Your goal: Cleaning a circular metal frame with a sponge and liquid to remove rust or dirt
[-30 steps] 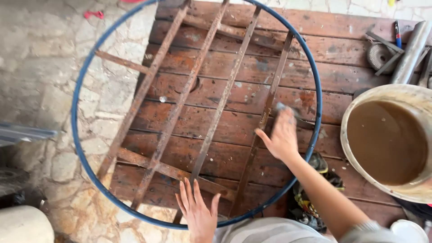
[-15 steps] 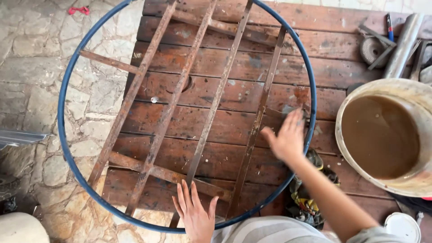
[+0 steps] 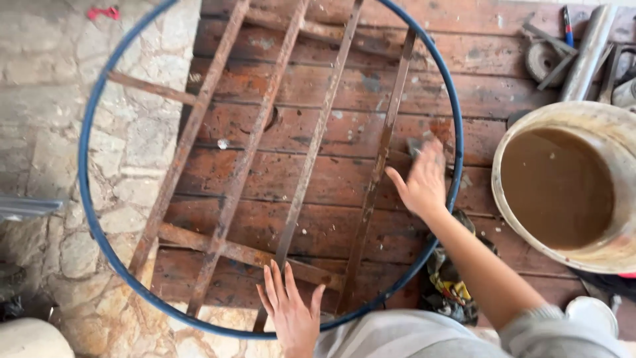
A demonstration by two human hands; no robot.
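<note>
Rusty iron bars [image 3: 311, 152] — rough, flaking, matt brown — inside a smooth blue-painted metal hoop [image 3: 84, 192]. Worn wooden planks [image 3: 318, 179] beneath, reddish stain patchy and scuffed. Pale rough stone paving [image 3: 53, 86] alongside. Off-white plastic bucket [image 3: 530, 238], grimy rim, dull muddy water [image 3: 556, 185] — no shine. Small grey abrasive pad [image 3: 415, 146] under bare right hand [image 3: 424, 182].

Floor [image 3: 73, 132] was irregular pale stone paving w/ mortar joints, left side. Worn reddish wood planks [image 3: 503, 79], paint-flecked & scuffed, covered the rest, running to the top & right edges. Even daylight, no hard shadows; no walls or windows visible.
</note>
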